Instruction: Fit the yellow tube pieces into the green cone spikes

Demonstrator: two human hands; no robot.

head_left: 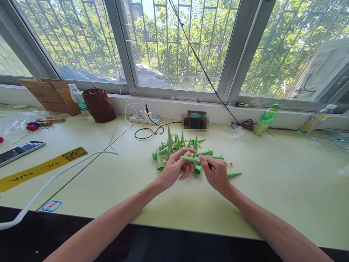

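Note:
Just above the table's middle, both my hands hold one green plant watering spike (189, 159), a hollow plastic cone lying sideways with its point to the left. My left hand (176, 167) is closed around the pointed end. The thumb and fingers of my right hand (216, 174) pinch near its wider end, where a small yellow piece partly shows. Behind and under the hands is a pile of several similar spikes (168, 140), some upright, some lying down, with small yellow valves among them. Another spike (235, 174) lies just right of my right hand.
A power strip (145, 119) and cables run along the window ledge. At the back stand a brown pouch (98, 104), a cardboard box (50, 96) and a green bottle (265, 120). A phone (21, 153) and a white cable (62, 173) lie to the left.

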